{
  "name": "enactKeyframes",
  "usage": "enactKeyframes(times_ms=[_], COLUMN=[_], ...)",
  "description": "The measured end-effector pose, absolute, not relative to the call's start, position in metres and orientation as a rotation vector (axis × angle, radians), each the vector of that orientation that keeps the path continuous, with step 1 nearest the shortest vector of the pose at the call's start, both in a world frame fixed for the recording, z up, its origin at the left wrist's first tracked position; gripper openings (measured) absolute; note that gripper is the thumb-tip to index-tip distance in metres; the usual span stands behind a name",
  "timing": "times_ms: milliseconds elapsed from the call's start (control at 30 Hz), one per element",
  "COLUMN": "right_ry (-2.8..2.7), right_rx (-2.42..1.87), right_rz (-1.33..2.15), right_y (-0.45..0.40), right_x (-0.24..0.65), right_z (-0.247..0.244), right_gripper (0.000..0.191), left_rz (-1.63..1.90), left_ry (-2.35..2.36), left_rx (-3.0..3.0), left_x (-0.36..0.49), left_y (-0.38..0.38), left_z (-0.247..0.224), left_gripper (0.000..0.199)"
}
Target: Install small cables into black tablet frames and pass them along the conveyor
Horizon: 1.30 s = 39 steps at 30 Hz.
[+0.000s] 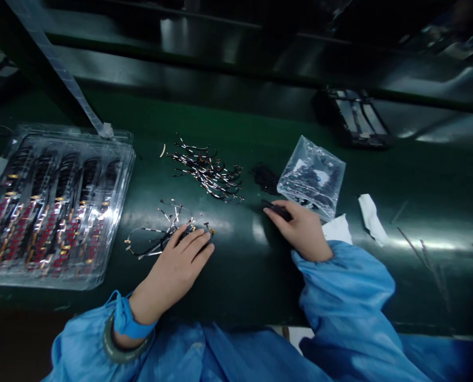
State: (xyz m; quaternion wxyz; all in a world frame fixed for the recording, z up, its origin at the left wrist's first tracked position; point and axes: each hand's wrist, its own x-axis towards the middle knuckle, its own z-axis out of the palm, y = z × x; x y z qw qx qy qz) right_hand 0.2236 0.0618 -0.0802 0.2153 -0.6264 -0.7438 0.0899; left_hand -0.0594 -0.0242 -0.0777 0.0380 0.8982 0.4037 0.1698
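My left hand (184,257) lies palm down with its fingers stretched out over a small heap of thin black cables (156,246). The cables have white bands and small gold connectors, and some are hidden beneath the fingers. My right hand (300,225) is closed around a small, dark, flat piece (280,209), which I cannot identify more exactly. Just beyond it lies a scatter of tiny black parts (265,178), beside a clear plastic bag (311,178) of dark parts. A bigger pile of similar cables (210,172) rests between and beyond my hands.
On the left is a stack of clear trays (119,212) filled with rows of dark and red-and-gold parts. A white crumpled strip (372,220), a scrap of white paper (338,229) and a thin tweezer-like tool (423,254) lie to the right. A dark box-like object (355,119) stands behind.
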Motion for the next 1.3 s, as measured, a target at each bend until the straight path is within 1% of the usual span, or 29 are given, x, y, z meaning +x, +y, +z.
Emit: enactKeyframes(times_ms=[67,133,300,433,667,800,967,1200,1300], right_ry=[-2.122,-2.191,-2.386,-2.290,-2.018,-2.077,-2.176,-2.297,-2.304], right_rx=[-1.717,-1.655,-1.345,-1.358,-1.599,-1.623,-1.572,-1.208,-1.176], right_rz=[0.137,0.144,0.501,0.494,0.443,0.336,0.306,0.477,0.490], right_y=[0.061,0.059,0.055,0.058,0.053,0.047,0.047,0.028,0.024], right_x=[0.222,0.219,0.206,0.196,0.191,0.182,0.174,0.143,0.131], right_z=[-0.082,-0.078,-0.070,-0.076,-0.071,-0.077,-0.081,-0.073,-0.076], right_gripper=[0.034,0.032,0.024,0.022,0.025,0.019,0.015,0.012,0.011], left_rz=[0.524,0.520,0.517,0.537,0.516,0.509,0.483,0.461,0.448], left_ry=[1.241,1.242,1.241,1.235,1.233,1.240,1.239,1.260,1.278], left_rx=[2.756,2.757,2.758,2.757,2.759,2.762,2.749,2.737,2.739], left_x=[-0.059,-0.059,-0.059,-0.059,-0.060,-0.059,-0.060,-0.059,-0.058], left_y=[-0.024,-0.024,-0.023,-0.022,-0.024,-0.024,-0.024,-0.026,-0.026], left_z=[-0.078,-0.078,-0.078,-0.077,-0.077,-0.076,-0.077,-0.079,-0.079], left_gripper=[0.030,0.030,0.030,0.030,0.031,0.030,0.032,0.033,0.035])
